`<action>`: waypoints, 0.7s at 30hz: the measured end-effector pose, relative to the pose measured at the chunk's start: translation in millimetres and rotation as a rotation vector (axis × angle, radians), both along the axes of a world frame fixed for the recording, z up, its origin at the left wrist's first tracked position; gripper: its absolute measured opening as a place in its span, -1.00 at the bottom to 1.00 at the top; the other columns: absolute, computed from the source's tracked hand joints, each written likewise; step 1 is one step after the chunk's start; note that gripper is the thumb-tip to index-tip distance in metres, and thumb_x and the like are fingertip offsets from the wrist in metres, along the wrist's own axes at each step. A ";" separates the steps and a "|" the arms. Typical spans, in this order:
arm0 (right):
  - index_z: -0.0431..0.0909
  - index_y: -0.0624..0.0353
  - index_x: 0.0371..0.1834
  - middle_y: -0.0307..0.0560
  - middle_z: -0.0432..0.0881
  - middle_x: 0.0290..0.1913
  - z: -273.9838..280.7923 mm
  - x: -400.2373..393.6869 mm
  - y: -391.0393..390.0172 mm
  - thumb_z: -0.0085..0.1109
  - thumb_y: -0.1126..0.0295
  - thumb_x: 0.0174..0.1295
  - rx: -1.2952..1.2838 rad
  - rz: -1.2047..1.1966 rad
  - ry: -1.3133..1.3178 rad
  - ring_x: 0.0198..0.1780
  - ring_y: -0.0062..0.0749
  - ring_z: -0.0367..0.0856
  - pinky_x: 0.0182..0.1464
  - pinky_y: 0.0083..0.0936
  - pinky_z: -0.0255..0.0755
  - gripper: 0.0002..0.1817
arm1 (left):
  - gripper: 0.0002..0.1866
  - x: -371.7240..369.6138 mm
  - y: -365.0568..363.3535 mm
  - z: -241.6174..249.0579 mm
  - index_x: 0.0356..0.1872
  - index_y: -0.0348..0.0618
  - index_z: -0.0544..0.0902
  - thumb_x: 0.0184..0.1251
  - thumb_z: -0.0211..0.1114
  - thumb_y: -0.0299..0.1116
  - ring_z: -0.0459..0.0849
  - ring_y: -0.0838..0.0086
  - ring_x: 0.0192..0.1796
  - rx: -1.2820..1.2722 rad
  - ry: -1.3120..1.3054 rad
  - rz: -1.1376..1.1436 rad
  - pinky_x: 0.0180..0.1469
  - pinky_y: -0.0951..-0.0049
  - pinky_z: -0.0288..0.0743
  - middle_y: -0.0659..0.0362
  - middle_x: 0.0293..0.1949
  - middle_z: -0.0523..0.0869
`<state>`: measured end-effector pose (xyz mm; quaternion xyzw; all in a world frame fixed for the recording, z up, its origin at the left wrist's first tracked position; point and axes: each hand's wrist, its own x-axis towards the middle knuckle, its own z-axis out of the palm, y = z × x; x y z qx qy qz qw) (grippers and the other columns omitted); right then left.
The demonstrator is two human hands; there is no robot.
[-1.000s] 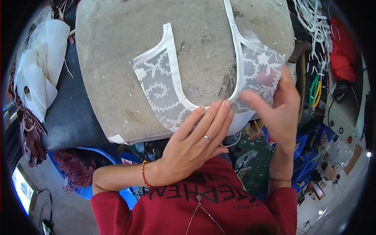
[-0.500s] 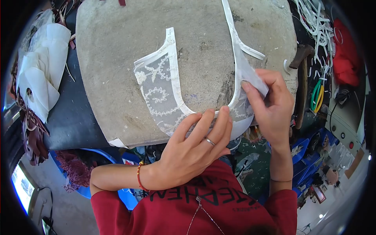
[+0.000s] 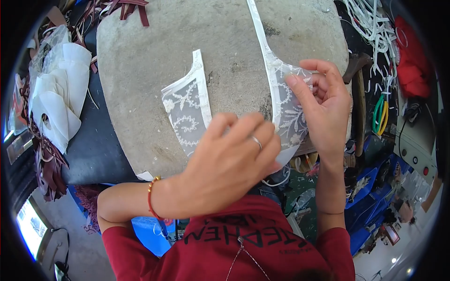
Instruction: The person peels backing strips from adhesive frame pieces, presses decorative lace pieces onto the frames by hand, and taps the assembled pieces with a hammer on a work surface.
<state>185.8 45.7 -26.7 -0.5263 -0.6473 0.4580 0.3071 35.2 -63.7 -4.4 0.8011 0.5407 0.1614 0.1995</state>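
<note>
A white embroidered mesh piece [image 3: 184, 107], shaped like a shoe upper with a U-shaped bound edge, lies on the worn grey board. Its right side [image 3: 287, 104] shows white floral stitching, and a long white strap runs up from it. My right hand [image 3: 324, 100] pinches the outer edge of that side between thumb and fingers. Over the bottom of the U hangs my left hand [image 3: 229, 157], its fingers bent and blurred by motion. It hides the lower middle of the piece, and whether it touches the mesh cannot be made out.
White cut pieces [image 3: 58, 98] lie on the black surface at left, with maroon strips [image 3: 133, 8] at the board's top left. Bundled white straps [image 3: 375, 28], a hammer [image 3: 357, 65] and a red cloth [image 3: 412, 61] are along the right.
The right side of the mesh, folded back before, now lies spread with its embroidery showing. My left fingers, earlier spread along the curved edge, are now bent and blurred. The whole view has shifted slightly.
</note>
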 end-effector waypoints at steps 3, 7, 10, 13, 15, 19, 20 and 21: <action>0.51 0.25 -0.12 -0.25 0.59 -0.45 -1.1 -0.2 -2.1 0.30 0.51 0.15 0.010 0.000 -0.004 -0.44 -0.74 0.45 -0.46 -0.75 0.33 -0.75 | -0.45 -11.7 23.9 -14.4 0.08 -0.16 0.53 0.04 0.38 -0.16 0.44 0.30 0.24 0.085 -0.029 0.078 0.16 0.21 0.25 0.14 0.23 0.49; 0.52 0.23 -0.13 -0.23 0.59 -0.45 -4.1 -1.7 -4.5 0.30 0.51 0.14 0.079 -0.003 -0.035 -0.45 -0.71 0.46 -0.45 -0.75 0.34 -0.76 | -0.36 -17.4 33.5 -15.9 0.18 -0.15 0.49 0.05 0.36 -0.11 0.37 0.24 0.34 0.112 0.073 0.077 0.29 0.14 0.19 0.15 0.28 0.47; 0.52 0.23 -0.17 -0.22 0.59 -0.45 -4.6 -0.8 -5.2 0.30 0.51 0.14 0.131 0.023 -0.094 -0.47 -0.70 0.46 -0.44 -0.74 0.34 -0.78 | -0.34 -18.3 32.1 -16.6 0.19 -0.14 0.49 0.04 0.36 -0.07 0.34 0.25 0.37 0.088 0.120 0.053 0.32 0.14 0.17 0.19 0.29 0.46; 0.51 0.24 -0.20 -0.24 0.60 -0.43 -5.3 -0.9 -0.9 0.28 0.52 0.15 0.123 0.055 -0.091 -0.46 -0.72 0.45 -0.44 -0.74 0.34 -0.81 | -0.38 -18.3 34.5 -15.3 0.16 -0.15 0.51 0.08 0.34 -0.06 0.35 0.20 0.35 0.115 0.139 0.042 0.31 0.12 0.18 0.16 0.24 0.49; 0.50 0.25 -0.23 -0.25 0.61 -0.41 -2.4 1.0 0.8 0.28 0.53 0.15 0.073 0.079 -0.044 -0.45 -0.74 0.46 -0.43 -0.74 0.34 -0.83 | -0.47 -25.9 47.1 -15.6 0.11 -0.16 0.54 0.18 0.30 -0.08 0.44 0.24 0.28 0.087 0.031 0.001 0.24 0.18 0.31 0.15 0.18 0.54; 0.50 0.27 -0.26 -0.26 0.62 -0.38 12.0 6.0 5.8 0.28 0.60 0.14 0.036 0.088 0.143 -0.38 -0.75 0.51 -0.34 -0.76 0.39 -0.84 | -0.61 -42.4 52.2 1.2 0.02 -0.27 0.58 0.42 0.15 -0.14 0.62 0.39 0.06 -0.132 -0.503 0.401 0.05 0.36 0.53 0.09 0.01 0.64; 0.50 0.28 -0.26 -0.26 0.62 -0.37 16.7 7.9 1.1 0.29 0.62 0.13 0.034 0.072 0.198 -0.36 -0.74 0.52 -0.31 -0.77 0.40 -0.84 | -0.60 -42.3 53.2 2.9 0.01 -0.30 0.58 0.45 0.11 -0.13 0.63 0.43 0.01 -0.262 -0.639 0.422 0.02 0.41 0.55 0.08 -0.02 0.65; 0.50 0.28 -0.26 -0.23 0.62 -0.36 20.1 8.2 -1.5 0.30 0.65 0.10 0.029 0.075 0.254 -0.33 -0.68 0.57 -0.24 -0.74 0.43 -0.81 | -0.59 -42.1 56.1 3.8 0.00 -0.33 0.58 0.47 0.07 -0.13 0.65 0.46 -0.03 -0.389 -0.775 0.442 0.00 0.45 0.57 0.07 -0.06 0.67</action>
